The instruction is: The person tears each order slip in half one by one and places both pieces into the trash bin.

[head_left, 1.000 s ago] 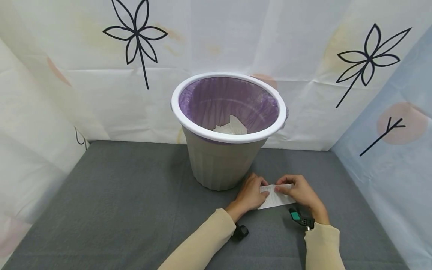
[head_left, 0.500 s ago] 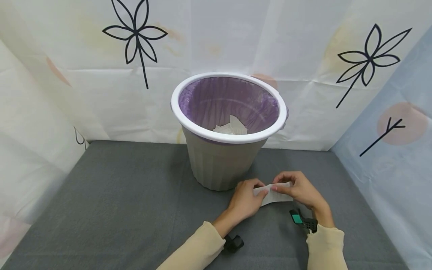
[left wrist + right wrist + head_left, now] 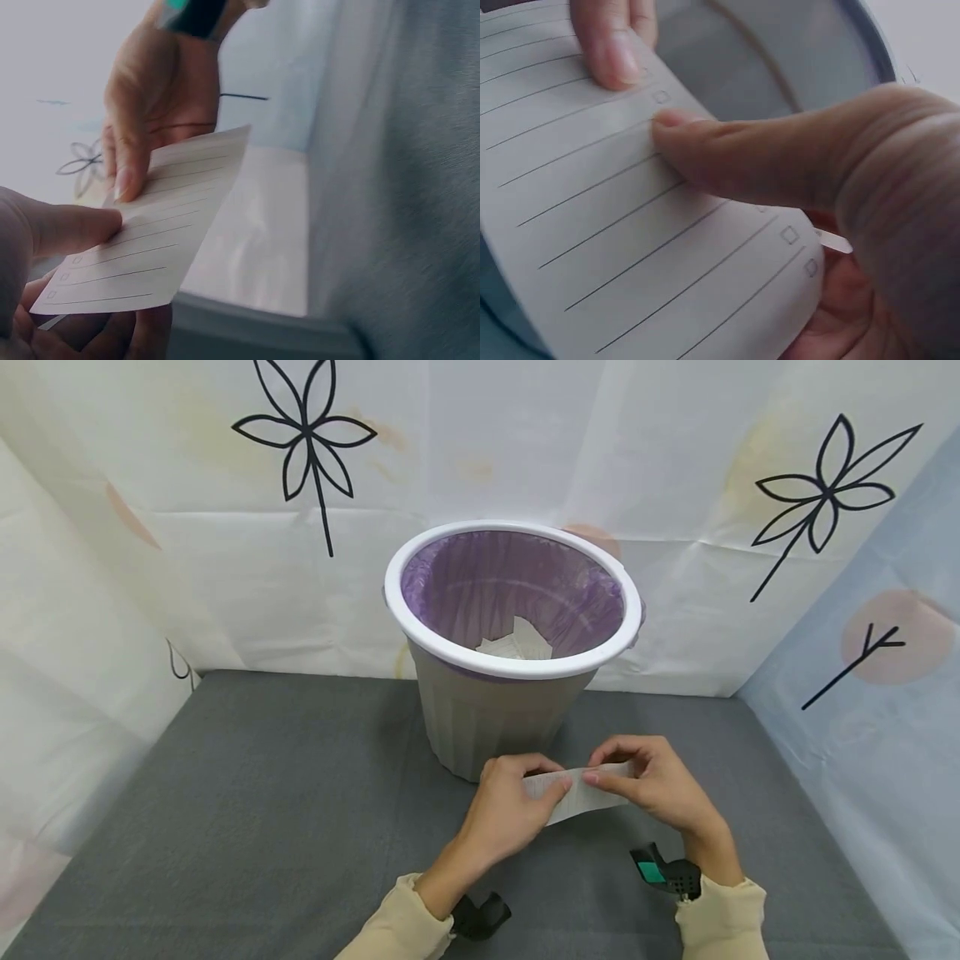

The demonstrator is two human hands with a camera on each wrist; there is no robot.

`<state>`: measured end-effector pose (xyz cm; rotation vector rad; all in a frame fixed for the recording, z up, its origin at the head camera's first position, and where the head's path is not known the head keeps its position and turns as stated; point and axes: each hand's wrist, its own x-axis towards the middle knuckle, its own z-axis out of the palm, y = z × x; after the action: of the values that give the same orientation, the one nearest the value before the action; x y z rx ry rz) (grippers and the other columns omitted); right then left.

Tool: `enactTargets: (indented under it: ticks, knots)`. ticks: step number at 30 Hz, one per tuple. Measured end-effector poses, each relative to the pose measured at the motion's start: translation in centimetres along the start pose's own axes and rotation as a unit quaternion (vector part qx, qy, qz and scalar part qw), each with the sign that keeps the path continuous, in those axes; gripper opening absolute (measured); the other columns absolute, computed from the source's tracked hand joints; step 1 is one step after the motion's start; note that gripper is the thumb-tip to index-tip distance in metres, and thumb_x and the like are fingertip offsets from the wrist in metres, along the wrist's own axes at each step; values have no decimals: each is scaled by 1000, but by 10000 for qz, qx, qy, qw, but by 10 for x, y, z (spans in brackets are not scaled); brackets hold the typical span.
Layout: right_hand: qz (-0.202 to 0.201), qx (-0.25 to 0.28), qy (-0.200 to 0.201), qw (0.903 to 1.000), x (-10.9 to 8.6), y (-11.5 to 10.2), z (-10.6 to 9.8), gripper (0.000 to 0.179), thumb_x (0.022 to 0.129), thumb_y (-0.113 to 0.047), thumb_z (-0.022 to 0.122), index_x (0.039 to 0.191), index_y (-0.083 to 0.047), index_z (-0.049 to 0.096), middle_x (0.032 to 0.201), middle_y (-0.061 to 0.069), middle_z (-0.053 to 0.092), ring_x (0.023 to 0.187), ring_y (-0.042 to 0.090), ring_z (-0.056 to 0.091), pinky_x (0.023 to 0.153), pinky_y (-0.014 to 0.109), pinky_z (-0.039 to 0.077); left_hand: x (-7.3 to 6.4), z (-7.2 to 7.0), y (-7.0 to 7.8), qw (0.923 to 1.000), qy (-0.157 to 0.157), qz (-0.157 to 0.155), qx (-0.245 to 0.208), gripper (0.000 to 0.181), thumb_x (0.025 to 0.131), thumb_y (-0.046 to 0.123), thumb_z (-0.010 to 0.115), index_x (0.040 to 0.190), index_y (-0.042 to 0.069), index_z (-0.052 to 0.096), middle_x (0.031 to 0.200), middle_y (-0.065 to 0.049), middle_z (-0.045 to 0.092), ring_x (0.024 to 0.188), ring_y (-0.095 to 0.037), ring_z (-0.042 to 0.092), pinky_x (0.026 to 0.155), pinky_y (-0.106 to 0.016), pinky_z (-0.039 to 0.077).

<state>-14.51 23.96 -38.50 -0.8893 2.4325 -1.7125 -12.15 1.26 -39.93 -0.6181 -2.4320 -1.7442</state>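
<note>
A lined sheet of paper [image 3: 583,798] with small check boxes along one edge is held up between both hands, in front of the bin. My left hand [image 3: 501,810] pinches its left part, thumb on top and fingers beneath. With thumb and fingers my right hand [image 3: 654,781] pinches the same top edge farther right. In the left wrist view the printed lines of the paper [image 3: 150,232] face the camera, and both thumbs press near the boxed edge. The right wrist view shows the paper [image 3: 600,210] bending slightly under the thumbs.
A grey bin [image 3: 480,718] with a white rim [image 3: 510,670] and a purple liner [image 3: 525,577] stands just behind the hands. Pieces of paper [image 3: 521,642] lie inside it. Patterned cloth [image 3: 480,443] hangs behind the grey tabletop [image 3: 262,827].
Both hands have lifted the paper off the table and drawn it left and toward the person. The left hand moved farther left than the right. Each keeps its pinch.
</note>
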Motion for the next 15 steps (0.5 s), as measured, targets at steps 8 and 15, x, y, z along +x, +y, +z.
enactTargets:
  ticks: [8, 15]
  knots:
    - [-559, 202, 424, 9973, 7, -21, 24, 18, 85, 13, 73, 94, -3, 73, 85, 6, 71, 70, 17, 63, 56, 31, 53, -6, -33, 12, 9996, 34, 19, -284, 4, 91, 15, 76, 91, 15, 80, 87, 12, 74, 83, -6, 66, 74, -30, 53]
    - [-647, 362, 915, 9930, 11, -34, 42, 18, 82, 14, 76, 91, -3, 75, 83, 6, 73, 75, 19, 67, 66, 32, 56, -9, -56, 16, 9972, -151, 151, -718, 4, 92, 14, 76, 92, 12, 80, 87, 6, 74, 74, -11, 68, 66, -31, 55]
